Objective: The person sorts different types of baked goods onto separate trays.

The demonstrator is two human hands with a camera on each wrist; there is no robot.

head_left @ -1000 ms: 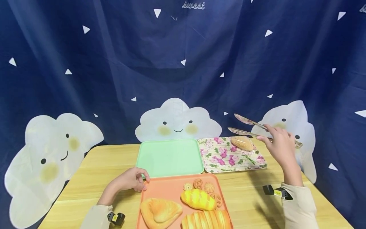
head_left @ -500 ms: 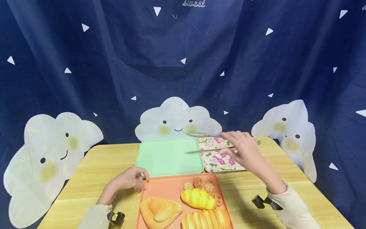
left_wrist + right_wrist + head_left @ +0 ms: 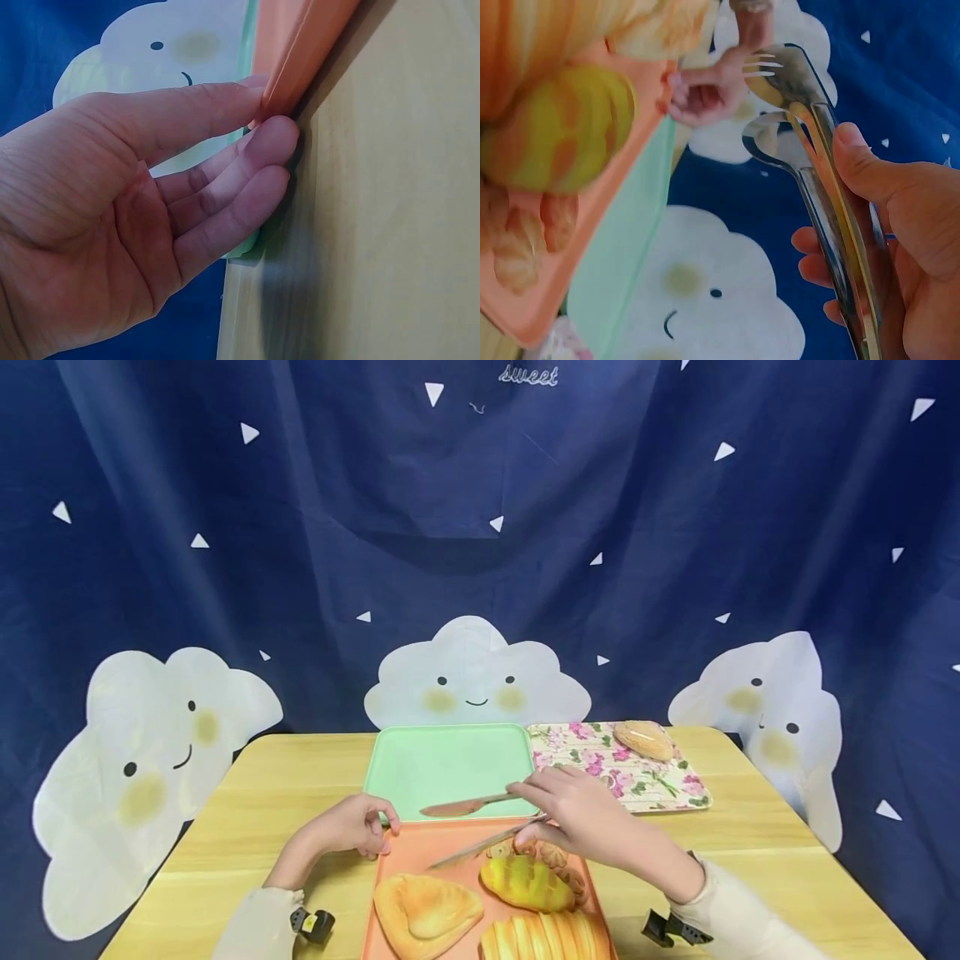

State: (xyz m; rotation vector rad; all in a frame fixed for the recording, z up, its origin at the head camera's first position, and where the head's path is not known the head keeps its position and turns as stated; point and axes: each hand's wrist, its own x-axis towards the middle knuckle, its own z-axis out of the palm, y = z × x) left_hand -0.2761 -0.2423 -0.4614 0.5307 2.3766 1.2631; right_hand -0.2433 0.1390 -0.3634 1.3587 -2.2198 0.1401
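Note:
My right hand (image 3: 588, 818) grips metal tongs (image 3: 847, 232) over the back of the orange tray (image 3: 416, 839). The tongs' fork end and spoon end stand apart with nothing between them. On that tray lie a triangular bread (image 3: 431, 914), a yellow striped roll (image 3: 525, 883), a ridged loaf (image 3: 543, 937) and several small cookies (image 3: 553, 856), partly hidden under the right hand. At the tray's far left corner, my left hand (image 3: 348, 827) pinches the rim between thumb and fingers, as the left wrist view shows closely.
Behind the orange tray is a green tray (image 3: 450, 764). To its right sits a flowered tray (image 3: 558, 752) carrying an oval bread roll (image 3: 643, 740). All rest on a wooden table (image 3: 292, 768), with a dark blue curtain (image 3: 420, 543) behind.
My right hand has carried the tongs left and nearer, from above the flowered tray to over the orange tray. The left hand stays at the tray corner.

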